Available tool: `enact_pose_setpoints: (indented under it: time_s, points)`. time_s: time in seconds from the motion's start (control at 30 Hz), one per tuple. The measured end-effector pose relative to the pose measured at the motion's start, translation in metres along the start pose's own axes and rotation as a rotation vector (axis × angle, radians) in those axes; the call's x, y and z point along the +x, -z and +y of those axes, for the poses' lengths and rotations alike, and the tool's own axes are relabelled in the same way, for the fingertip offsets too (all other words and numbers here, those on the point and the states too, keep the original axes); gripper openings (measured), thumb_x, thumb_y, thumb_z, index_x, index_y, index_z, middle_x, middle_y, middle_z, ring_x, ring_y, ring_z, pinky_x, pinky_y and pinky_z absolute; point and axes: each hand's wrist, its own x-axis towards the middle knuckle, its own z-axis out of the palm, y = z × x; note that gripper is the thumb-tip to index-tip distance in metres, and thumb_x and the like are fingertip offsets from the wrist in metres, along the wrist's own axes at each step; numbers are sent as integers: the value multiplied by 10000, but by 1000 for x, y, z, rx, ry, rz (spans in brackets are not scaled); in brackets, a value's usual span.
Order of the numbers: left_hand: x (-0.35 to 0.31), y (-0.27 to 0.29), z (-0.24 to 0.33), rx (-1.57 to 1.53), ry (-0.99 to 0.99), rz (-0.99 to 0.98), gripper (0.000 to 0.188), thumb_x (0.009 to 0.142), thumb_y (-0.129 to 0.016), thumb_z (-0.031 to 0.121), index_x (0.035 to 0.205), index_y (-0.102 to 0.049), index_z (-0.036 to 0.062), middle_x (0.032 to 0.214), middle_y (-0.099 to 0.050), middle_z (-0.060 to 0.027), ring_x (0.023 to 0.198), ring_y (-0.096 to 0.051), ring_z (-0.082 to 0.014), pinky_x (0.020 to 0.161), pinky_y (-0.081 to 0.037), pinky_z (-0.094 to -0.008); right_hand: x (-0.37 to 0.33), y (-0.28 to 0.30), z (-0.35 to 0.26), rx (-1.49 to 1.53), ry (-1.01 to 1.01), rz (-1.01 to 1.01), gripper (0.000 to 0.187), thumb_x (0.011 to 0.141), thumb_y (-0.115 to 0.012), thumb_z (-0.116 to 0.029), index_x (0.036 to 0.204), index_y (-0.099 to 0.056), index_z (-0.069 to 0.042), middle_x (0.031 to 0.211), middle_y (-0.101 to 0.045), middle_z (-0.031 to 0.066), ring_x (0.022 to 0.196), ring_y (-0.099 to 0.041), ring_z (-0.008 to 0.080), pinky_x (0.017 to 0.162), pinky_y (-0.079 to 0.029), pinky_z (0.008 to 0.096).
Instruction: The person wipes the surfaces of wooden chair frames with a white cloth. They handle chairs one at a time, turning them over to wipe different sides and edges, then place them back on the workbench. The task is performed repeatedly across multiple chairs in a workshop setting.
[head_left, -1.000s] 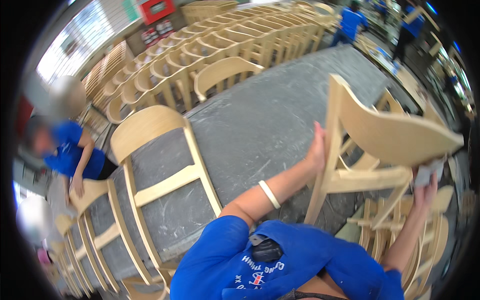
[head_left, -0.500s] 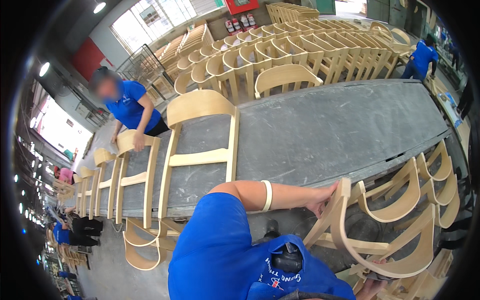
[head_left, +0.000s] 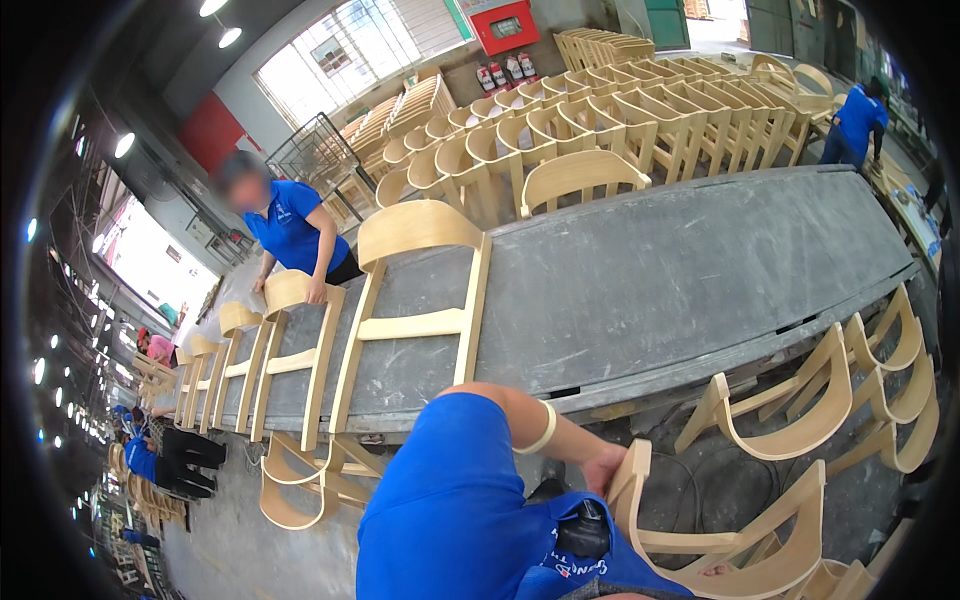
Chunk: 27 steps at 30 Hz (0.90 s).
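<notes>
A pale wooden chair back frame point(head_left: 790, 545), with a curved backrest and straight legs, is held tilted close against my body at the lower right. My left hand point(head_left: 603, 468) is closed around one end of it, at the top of an upright part. At the backrest's inner rim only a few fingers of my right hand point(head_left: 717, 570) show, resting over the wood; the rest of that hand is hidden behind the frame. On the long grey table point(head_left: 640, 270) lies another chair back frame point(head_left: 415, 230), flat with a crossbar between its legs.
More chair frames point(head_left: 785, 430) hang along the table's near edge at right, others point(head_left: 295, 490) at lower left. Rows of chair frames point(head_left: 600, 110) stand beyond the table. A co-worker in blue point(head_left: 295, 225) holds a frame at the far left side; another point(head_left: 858, 120) is at far right.
The chair back frame in my hands has come down and nearer to my body, and my left arm has drawn in with it. My view has shifted slightly. The co-worker at left stands more upright.
</notes>
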Motion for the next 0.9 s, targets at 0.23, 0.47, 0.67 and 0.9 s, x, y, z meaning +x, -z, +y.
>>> enact_pose_setpoints:
  time_s: [0.23,0.47,0.67,0.9]
  points:
    - [57,-30,-6,-119,-57,107,405,873,-498,388,1157,-538,103,1219,-524,-145,1190,-417,-390,961,-292,-670,-2,37,-2,40,-7,10,530,933,-450,-309,1377,-336,-41,1327,-443,182,1189,-462,325,1026,-376,450]
    - [123,12,6,411,-413,99,418,844,-532,291,1201,-495,76,1227,-498,-185,1160,-464,-375,982,-335,-613,-12,81,-10,170,79,-24,526,942,-434,-329,1381,-335,-57,1323,-447,183,1189,-464,332,1013,-390,460]
    - [179,39,41,-298,-177,224,359,807,-569,229,1086,-517,9,1117,-554,-201,1052,-541,-363,931,-425,-527,-22,98,-1,358,435,-51,523,948,-420,-345,1385,-334,-71,1319,-451,183,1189,-466,339,1002,-402,468]
    - [245,55,57,-222,-394,281,209,867,-568,300,973,-566,121,984,-602,-74,888,-586,-257,814,-483,-405,49,110,-50,404,472,176,471,945,-465,-330,1335,-410,-73,1233,-538,110,1031,-582,272,846,-522,384]
